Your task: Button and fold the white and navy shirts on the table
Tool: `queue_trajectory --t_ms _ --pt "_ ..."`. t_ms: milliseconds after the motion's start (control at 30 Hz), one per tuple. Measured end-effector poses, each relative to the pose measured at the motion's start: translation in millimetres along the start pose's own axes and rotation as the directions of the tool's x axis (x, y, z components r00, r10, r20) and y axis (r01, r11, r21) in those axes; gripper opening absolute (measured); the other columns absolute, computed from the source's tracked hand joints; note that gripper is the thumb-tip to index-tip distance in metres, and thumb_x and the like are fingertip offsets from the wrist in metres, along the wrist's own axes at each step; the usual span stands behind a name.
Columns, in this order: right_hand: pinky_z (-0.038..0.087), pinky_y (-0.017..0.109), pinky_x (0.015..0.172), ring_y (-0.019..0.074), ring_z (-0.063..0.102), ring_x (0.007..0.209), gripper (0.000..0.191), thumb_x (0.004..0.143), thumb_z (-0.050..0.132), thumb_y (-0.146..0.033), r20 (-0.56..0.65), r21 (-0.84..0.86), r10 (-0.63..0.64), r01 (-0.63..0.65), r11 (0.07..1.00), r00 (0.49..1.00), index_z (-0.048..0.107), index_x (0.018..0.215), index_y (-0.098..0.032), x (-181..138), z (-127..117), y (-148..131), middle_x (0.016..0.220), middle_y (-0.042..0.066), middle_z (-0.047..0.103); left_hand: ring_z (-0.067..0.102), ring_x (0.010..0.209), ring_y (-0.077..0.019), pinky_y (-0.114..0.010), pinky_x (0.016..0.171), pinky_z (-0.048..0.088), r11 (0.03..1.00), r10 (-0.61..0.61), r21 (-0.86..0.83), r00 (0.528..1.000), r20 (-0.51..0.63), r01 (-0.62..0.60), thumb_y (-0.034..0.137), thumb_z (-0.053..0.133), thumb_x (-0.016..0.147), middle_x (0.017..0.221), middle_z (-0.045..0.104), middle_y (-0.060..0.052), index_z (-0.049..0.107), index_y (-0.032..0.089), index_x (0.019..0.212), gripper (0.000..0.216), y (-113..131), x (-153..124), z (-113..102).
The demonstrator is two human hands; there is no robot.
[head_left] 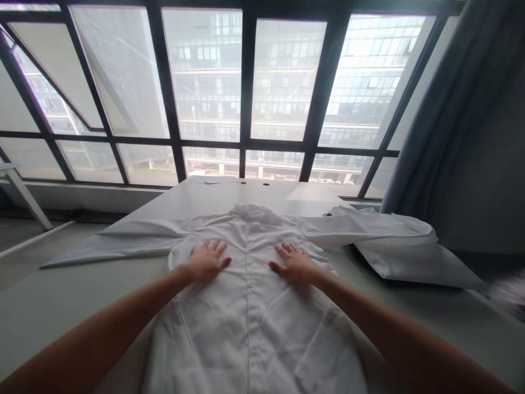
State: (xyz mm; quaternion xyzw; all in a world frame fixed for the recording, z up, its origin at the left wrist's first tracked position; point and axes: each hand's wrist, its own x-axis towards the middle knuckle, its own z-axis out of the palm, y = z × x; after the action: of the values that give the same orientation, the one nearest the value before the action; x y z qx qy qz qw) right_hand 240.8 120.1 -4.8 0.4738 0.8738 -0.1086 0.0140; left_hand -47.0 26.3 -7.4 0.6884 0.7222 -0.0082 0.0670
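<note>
Both bare hands lay palm-down on the chest of a white button-front shirt, fingers spread and open, gripping nothing. The left hand rested just left of the button placket, and the right hand lay just right of it, the two close together with the placket between them. The shirt lay face-up and spread out on a smooth, pale desk, its collar pointing away from the person and its hem out of view below the frame. The thin, matte cotton-like cloth showed soft creases and shallow ripples around the hands, and small round buttons ran down the placket. The left sleeve stretched sideways in a flat, tapering shape across the desk. The right sleeve extended the other way in a broader, doubled-over fold with thick, rounded edges. Beyond the desk stood a large window with dark metal frames and bright panes, and a heavy blue-gray curtain hung in long vertical folds at the right.
</note>
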Motion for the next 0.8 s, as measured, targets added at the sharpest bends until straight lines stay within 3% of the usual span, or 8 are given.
queue_trajectory --t_ms 167,300,433,533,633,700,800 --pt "0.012 0.06 0.117 0.0383 0.008 0.152 0.091 0.09 0.033 -0.077 0.016 -0.011 0.002 -0.002 1.0 1.0 0.026 0.159 -0.018 48 -14 13 0.166 0.014 0.013 0.01 0.152 -0.0398 -0.071 0.111 0.015 1.0 -0.019 -0.009 1.0 0.019 0.019 0.06 0.021 0.098 0.166 0.011 -0.011 0.025 0.023 0.159 0.071 -15 51 -18" --pt "0.008 0.054 0.12 0.0333 0.006 0.153 0.087 0.092 0.028 -0.074 -0.006 -0.007 0.002 -0.002 1.0 1.0 0.024 0.159 -0.019 93 -22 26 0.167 0.012 0.013 0.006 0.152 -0.0393 -0.071 0.112 0.013 0.999 -0.039 -0.016 0.999 0.008 0.039 0.062 0.021 0.097 0.166 0.01 -0.011 0.023 0.024 0.159 0.073 -17 94 -21" --pt "0.011 0.051 0.12 0.0317 0.012 0.152 0.083 0.094 0.03 -0.071 -0.033 -0.008 -0.001 0.0 1.0 0.999 0.027 0.158 -0.019 106 -24 30 0.166 0.012 0.017 0.009 0.151 -0.0409 -0.072 0.112 0.013 0.998 -0.043 -0.041 0.999 -0.007 0.042 0.063 0.026 0.096 0.166 0.015 -0.012 0.028 0.023 0.157 0.074 -19 106 -23" --pt "0.016 0.053 0.118 0.0316 0.022 0.148 0.063 0.1 0.034 -0.055 -0.174 -0.101 -0.07 0.053 0.994 0.982 0.041 0.151 -0.019 85 -21 24 0.161 0.014 0.029 0.025 0.149 -0.0362 -0.059 0.117 0.022 0.993 0.065 -0.096 0.994 -0.094 -0.074 0.056 0.041 0.093 0.162 0.028 -0.014 0.046 0.02 0.148 0.066 -23 84 -24" --pt "0.029 0.044 0.112 0.0279 0.046 0.131 0.039 0.1 0.041 -0.032 -0.283 -0.216 -0.289 0.233 0.948 0.915 0.063 0.128 -0.018 44 -17 15 0.142 0.015 0.053 0.051 0.131 -0.0274 -0.037 0.112 0.038 0.945 0.259 -0.154 0.949 -0.181 -0.287 0.051 0.054 0.088 0.143 0.054 -0.012 0.066 0.021 0.121 0.046 -23 39 -23" --pt "0.041 0.036 0.098 0.0243 0.058 0.111 0.031 0.097 0.043 -0.026 -0.284 -0.19 -0.382 0.339 0.922 0.879 0.069 0.111 -0.017 13 -16 9 0.123 0.014 0.064 0.06 0.113 -0.0252 -0.033 0.102 0.045 0.9 0.361 -0.175 0.908 -0.212 -0.399 0.05 0.057 0.087 0.119 0.066 -0.011 0.071 0.021 0.102 0.035 -19 6 -24" --pt "0.043 0.028 0.074 0.0191 0.061 0.082 0.023 0.094 0.051 -0.029 -0.213 -0.045 -0.377 0.376 0.926 0.901 0.071 0.098 -0.018 -23 -18 4 0.094 0.009 0.07 0.062 0.086 -0.0201 -0.029 0.079 0.048 0.875 0.412 -0.225 0.903 -0.122 -0.429 0.05 0.057 0.087 0.094 0.067 -0.008 0.07 0.019 0.085 0.034 -10 -35 -29"
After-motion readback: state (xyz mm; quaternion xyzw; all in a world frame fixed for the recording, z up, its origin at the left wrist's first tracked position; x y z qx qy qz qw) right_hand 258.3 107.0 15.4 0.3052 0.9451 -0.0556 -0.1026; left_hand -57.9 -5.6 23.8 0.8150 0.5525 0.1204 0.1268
